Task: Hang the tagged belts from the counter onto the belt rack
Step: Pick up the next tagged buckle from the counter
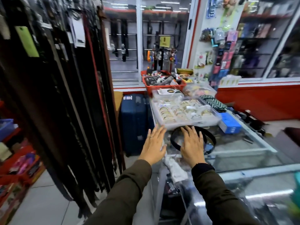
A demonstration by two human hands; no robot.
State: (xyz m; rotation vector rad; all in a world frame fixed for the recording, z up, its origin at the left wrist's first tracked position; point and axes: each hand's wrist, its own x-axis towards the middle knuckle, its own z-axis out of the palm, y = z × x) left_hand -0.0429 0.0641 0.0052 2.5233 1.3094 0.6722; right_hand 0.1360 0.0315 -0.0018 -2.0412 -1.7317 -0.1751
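A black belt (209,137) lies coiled in a loop on the glass counter (243,153), just in front of a clear tray of bangles. My right hand (191,145) hovers flat over the left part of the coil, fingers spread, holding nothing. My left hand (154,143), with a ring on one finger, is stretched out open beside the counter's left edge, apart from the belt. The belt rack (65,95) fills the left side, hung with many dark belts, some with paper tags.
A clear tray of bangles (186,111), red baskets (164,85) of small goods and a blue box (230,122) crowd the counter's far end. A dark blue suitcase (133,120) stands between rack and counter. Low red shelves (21,161) are at left.
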